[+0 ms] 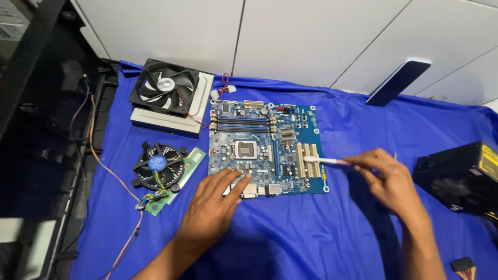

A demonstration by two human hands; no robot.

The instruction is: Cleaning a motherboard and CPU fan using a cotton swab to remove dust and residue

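Counting across the blue cloth that covers the table: one motherboard, two fans, one memory stick, one black power supply, and two hands at work. The big black case fan sits on a grey drive box at the back left; the round CPU cooler fan lies in front of it, its coloured wires trailing over the green memory stick beside it.

The motherboard is blue and lies flat at the middle of the cloth, with its bare silver CPU socket at left centre, dark memory slots along the far edge and pale expansion slots on the right side.

The left hand lies spread and flat, fingers apart, fingertips pressing the board's near edge by the rear ports. The right hand is pinched shut on a small brush with a pink handle, whose white head touches the pale expansion slots. A dark flat tablet-like slab leans against the white wall behind.
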